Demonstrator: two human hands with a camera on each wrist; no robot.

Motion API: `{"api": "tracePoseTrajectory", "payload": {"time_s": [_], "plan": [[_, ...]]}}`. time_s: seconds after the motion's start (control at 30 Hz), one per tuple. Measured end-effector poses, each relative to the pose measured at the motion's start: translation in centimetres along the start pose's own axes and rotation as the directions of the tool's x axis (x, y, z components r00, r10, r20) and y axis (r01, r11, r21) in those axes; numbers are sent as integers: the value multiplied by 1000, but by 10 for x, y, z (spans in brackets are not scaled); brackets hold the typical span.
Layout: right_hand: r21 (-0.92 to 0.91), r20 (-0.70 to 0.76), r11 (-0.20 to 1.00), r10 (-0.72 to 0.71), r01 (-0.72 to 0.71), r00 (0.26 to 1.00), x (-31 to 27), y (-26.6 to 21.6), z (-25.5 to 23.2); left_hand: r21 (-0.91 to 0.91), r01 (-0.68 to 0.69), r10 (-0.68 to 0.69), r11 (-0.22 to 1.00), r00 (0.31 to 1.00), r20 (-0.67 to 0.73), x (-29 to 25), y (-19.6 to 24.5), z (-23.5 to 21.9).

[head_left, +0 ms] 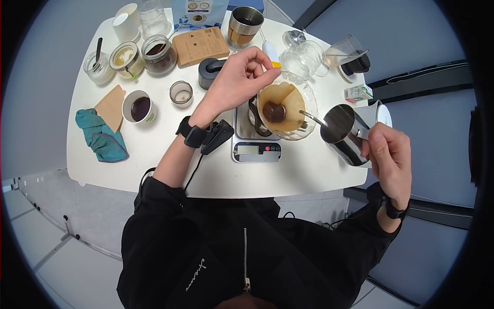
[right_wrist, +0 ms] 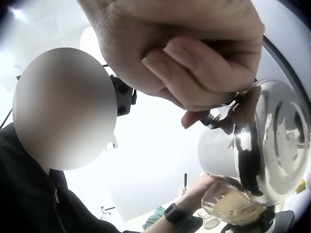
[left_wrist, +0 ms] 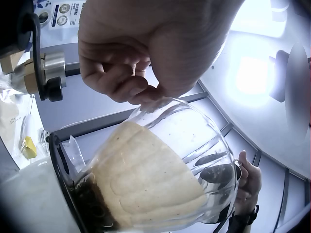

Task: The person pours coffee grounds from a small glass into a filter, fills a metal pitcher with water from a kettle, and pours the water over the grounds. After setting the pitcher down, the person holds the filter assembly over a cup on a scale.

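With thumb and fingertips together, my left hand [head_left: 242,77] pinches the upper rim of the clear glass dripper [left_wrist: 204,121]. A tan paper filter [head_left: 294,105] lines the dripper, with dark wet coffee [head_left: 274,112] at its bottom. My right hand [head_left: 392,162] grips the handle of a shiny metal pitcher [head_left: 351,148], tilted toward the dripper. Its thin spout [head_left: 313,118] reaches over the filter's right edge; I cannot tell whether water is flowing. In the right wrist view, curled fingers of my right hand [right_wrist: 194,63] are beside the pitcher [right_wrist: 284,141].
Under the dripper is a digital scale [head_left: 257,156]. Left of it stand a small glass jar [head_left: 181,95], a paper cup of dark liquid [head_left: 139,107] and a teal cloth [head_left: 103,138]. Behind are a grey-lidded vessel [head_left: 208,74], a metal cup [head_left: 244,28] and glassware [head_left: 303,59].
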State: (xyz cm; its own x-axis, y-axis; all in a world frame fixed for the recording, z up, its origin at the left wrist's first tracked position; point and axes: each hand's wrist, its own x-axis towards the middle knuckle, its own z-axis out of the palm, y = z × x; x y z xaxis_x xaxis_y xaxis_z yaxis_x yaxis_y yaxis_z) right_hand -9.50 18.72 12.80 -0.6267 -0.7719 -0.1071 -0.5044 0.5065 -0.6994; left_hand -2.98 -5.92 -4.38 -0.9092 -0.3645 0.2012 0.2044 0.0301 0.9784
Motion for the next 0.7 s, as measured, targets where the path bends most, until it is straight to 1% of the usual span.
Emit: {"api": "tracePoseTrajectory", "payload": {"time_s": [0.13,0.23,0.27,0.37,0.53,0.63,0.67,0.7], "plan": [[-56,51,998,-8,11,999,9,-9,-2,10,-3,3,1000,1000,-2,0,-1,-1],[-154,137,988,-4,25,990,17,-19,-3,3,-5,5,1000,1000,-2,1,-4,1],[-155,140,988,-5,27,990,21,-19,-3,-5,-13,13,1000,1000,-9,1,-4,2],[-142,159,990,6,17,987,34,-23,-3,-23,-33,32,999,999,-32,1,-3,0],[-112,137,993,-5,21,991,40,-20,-3,-11,-23,22,1000,1000,-6,0,-1,-2],[-23,140,999,-26,29,990,40,-18,-3,-5,-22,22,1000,1000,-5,0,0,-1],[-23,139,999,-26,30,990,39,-16,-4,-4,-21,21,1000,1000,-10,0,0,-1],[24,124,1000,-14,11,992,36,-13,-4,-3,-20,20,1000,1000,-15,0,0,0]]}}
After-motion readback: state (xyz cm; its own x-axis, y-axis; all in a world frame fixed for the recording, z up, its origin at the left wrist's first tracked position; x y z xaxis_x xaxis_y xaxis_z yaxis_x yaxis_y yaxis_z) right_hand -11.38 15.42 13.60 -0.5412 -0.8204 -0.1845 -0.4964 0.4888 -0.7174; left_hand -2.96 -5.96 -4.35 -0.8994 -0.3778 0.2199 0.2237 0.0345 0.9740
